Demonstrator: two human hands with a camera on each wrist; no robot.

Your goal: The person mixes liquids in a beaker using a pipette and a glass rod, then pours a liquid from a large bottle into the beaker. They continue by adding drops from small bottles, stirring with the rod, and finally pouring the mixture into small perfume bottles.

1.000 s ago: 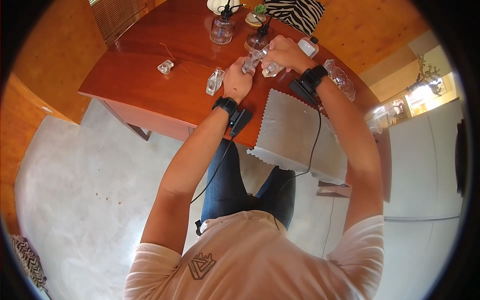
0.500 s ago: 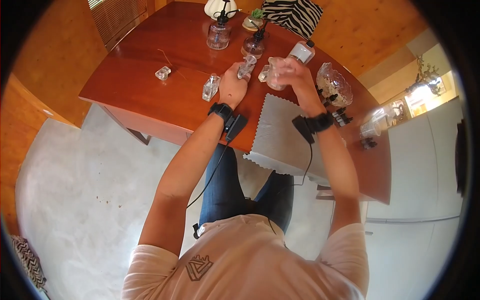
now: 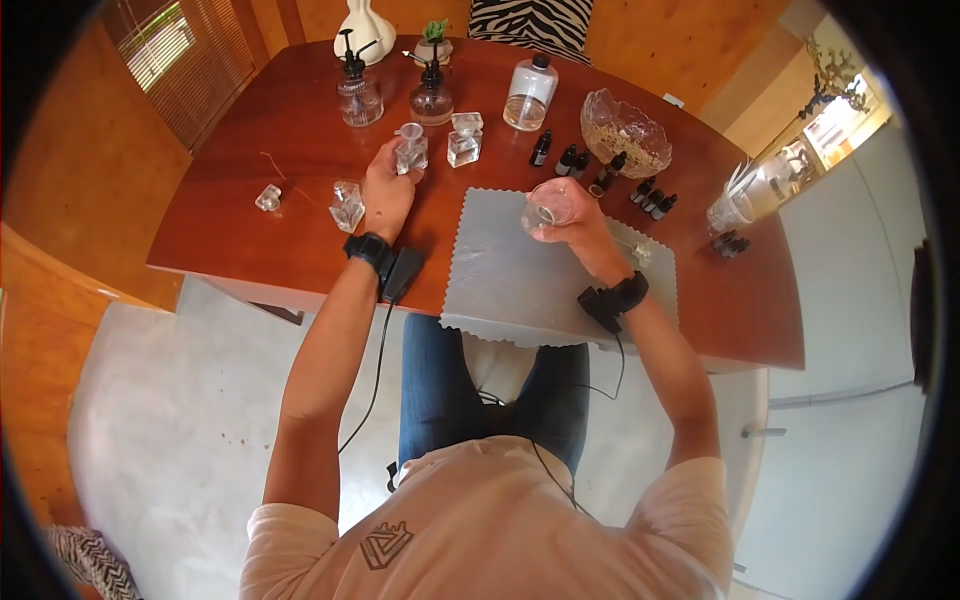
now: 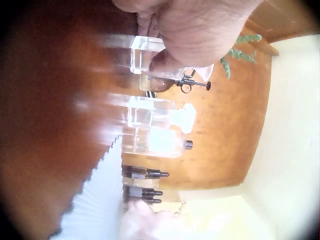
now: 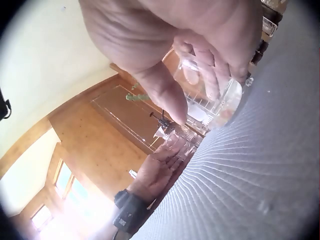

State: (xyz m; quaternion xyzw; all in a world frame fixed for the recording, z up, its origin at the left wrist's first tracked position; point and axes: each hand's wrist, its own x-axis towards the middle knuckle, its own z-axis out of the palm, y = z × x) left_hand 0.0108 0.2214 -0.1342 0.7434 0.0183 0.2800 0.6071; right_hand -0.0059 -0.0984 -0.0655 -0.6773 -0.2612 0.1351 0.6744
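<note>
My left hand (image 3: 388, 195) grips a small square clear-glass bottle (image 3: 413, 160) on the wooden table. A small clear funnel (image 3: 409, 131) sits in its neck. My right hand (image 3: 572, 218) holds a clear beaker (image 3: 535, 212) over the grey mat (image 3: 490, 275), fingers and thumb around its side. Graduation lines mark the beaker's wall in the right wrist view, where its base is right at the mat. A stoppered square bottle (image 3: 464, 145) stands just right of the left hand. Another glass bottle (image 3: 347, 206) is left of that hand, close to the wrist.
Two pump spray bottles (image 3: 360, 98) and a black-capped bottle (image 3: 530, 95) stand at the back. Several dark dropper bottles (image 3: 541, 149) and a glass bowl (image 3: 640, 150) are at the right. A glass stopper (image 3: 268, 198) lies far left; a small clear piece (image 3: 642, 254) lies on the mat.
My right hand has moved away from the left hand, toward me and to the right, bringing the beaker over the mat. My left hand keeps its grip on the bottle with the funnel.
</note>
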